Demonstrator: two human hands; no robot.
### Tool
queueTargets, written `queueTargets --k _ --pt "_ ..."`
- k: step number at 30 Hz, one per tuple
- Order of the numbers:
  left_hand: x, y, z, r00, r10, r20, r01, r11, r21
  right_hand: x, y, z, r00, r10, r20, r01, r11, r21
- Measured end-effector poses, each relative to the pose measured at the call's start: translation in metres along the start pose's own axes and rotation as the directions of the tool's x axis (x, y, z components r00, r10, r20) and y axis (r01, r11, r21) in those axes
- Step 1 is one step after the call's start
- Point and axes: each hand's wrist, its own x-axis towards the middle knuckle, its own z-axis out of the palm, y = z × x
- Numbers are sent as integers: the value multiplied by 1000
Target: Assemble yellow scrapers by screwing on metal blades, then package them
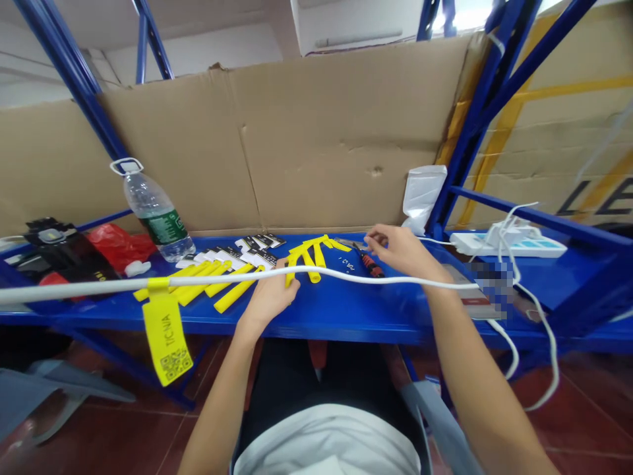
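Note:
My left hand (273,290) is closed round a yellow plastic piece (290,277), of which only a part shows above the fingers. My right hand (398,249) hovers at the back of the blue bench with thumb and fingertips drawn together; whatever they pinch is too small to make out. Just below those fingers lies a red and black screwdriver (372,265). Tiny screws (347,265) are scattered to its left. Between the hands several yellow tube-shaped pieces (311,264) lie in a loose heap.
More yellow tubes (237,293) and white-and-black cards (260,254) lie to the left. Behind them stand a water bottle (161,221) and a red bag (121,244). A white cable (346,276) with a yellow tag (165,336) crosses the foreground. A power strip (509,244) sits right.

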Motion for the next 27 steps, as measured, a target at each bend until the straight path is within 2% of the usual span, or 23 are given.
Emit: queueTargets --k 3,4,8,11,13,16,20,27 --pt "6 -14 5 998 45 -51 -56 973 -222 43 0 -2 984 73 165 -25 960 -278" --pt "9 -18 8 996 64 -63 -81 944 -320 57 -1 1 974 100 201 -31 947 -320" --pt "16 -19 18 984 35 -177 -146 728 -670 96 0 31 927 173 334 -22 911 -412" --pt "16 -9 18 965 -18 -263 -214 527 -823 100 6 56 889 206 410 3 890 -456" --pt "14 -2 15 965 -50 -256 -213 414 -885 95 12 67 873 209 440 24 883 -468" --pt "13 3 10 970 -82 -227 -193 299 -935 85 22 74 867 202 455 46 878 -477" --pt "13 2 7 963 -79 -258 -232 249 -940 82 31 74 858 206 471 50 878 -475" --pt "15 3 9 955 -118 -271 -226 300 -927 94 48 76 837 252 486 -13 897 -442"
